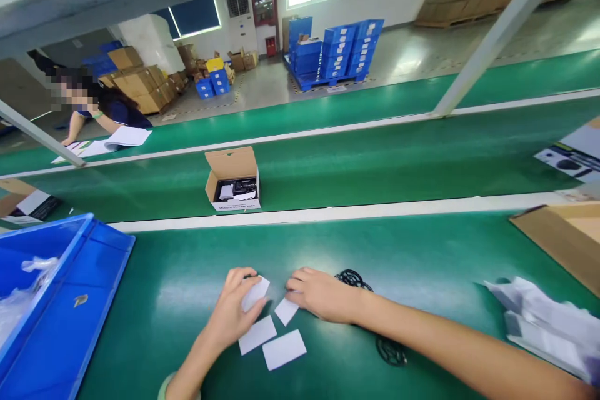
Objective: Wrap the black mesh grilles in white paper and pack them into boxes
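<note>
My left hand [237, 306] is closed around a small white card-like piece [255, 295], thumb on one side and fingers on the other, just above the green tabletop. My right hand [319, 294] reaches in from the right, its curled fingers on another white piece [286, 310]; the fingertips partly cover it. Two more white rectangles, a left one [257, 335] and a right one [284, 349], lie flat nearer to me. Behind and under my right forearm are coiled black cables [392, 352], partly hidden by the arm.
A blue bin [105, 275] with clear plastic bags stands at left. Beyond the white rail, an open carton [233, 181] holds a black device and white pieces. White wrapped items [548, 325] and a cardboard box [557, 244] lie at right. Across the line, a person leans over papers [129, 137].
</note>
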A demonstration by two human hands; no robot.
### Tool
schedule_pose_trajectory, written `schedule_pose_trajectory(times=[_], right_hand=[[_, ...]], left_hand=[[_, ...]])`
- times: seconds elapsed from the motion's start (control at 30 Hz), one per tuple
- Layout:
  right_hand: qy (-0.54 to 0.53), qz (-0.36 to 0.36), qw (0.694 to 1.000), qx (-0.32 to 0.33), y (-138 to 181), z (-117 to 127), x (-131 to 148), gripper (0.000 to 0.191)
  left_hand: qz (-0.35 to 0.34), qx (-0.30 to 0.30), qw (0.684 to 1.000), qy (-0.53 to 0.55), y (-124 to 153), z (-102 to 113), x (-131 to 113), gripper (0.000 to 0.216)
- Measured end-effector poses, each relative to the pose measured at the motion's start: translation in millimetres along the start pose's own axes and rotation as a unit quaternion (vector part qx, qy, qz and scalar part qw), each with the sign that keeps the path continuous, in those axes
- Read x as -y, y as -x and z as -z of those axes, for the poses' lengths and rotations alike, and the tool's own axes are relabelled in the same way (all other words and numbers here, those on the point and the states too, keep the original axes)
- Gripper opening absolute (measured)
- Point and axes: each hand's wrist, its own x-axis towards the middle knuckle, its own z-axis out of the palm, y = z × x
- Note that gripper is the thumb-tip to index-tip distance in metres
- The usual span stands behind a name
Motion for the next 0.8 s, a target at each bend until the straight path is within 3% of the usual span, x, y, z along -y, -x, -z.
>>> schedule_pose_trajectory(times=[0.1,0.2,0.3,0.4,0.5,0.67,0.73,0.8], right_hand=[[0.022,-0.049,0.999,0.008,13,5,1,0.015],[-0.022,-0.146,0.989,-0.004,29,9,-3,0.018],[-0.131,-0.244,0.954,-0.112,51,15,-8,0.021],[-0.25,-0.285,0.887,-0.264,80,22,-7,0.025],[-0.32,-0.299,0.834,-0.336,113,24,-1,0.028],[-0.365,-0.343,0.792,-0.35,166,15,12,0.035],[-0.38,-0.358,0.778,-0.349,182,10,15,0.036],[-0.396,-0.366,0.766,-0.35,192,6,19,0.036]], left_hand=[[-0.024,-0.018,1.0,0.001,8,-16,-39,0.022],[-0.053,-0.03,0.998,0.017,12,-36,-69,0.017],[-0.078,0.027,0.996,0.026,4,-60,-94,0.017],[-0.084,0.081,0.993,-0.011,-15,-85,-114,0.021],[-0.092,0.111,0.988,-0.057,-35,-108,-125,0.028],[-0.109,0.112,0.983,-0.094,-45,-127,-124,0.019],[-0.075,0.093,0.991,-0.055,-42,-124,-119,0.021],[0.008,0.066,0.996,0.056,-37,-117,-118,0.023]])
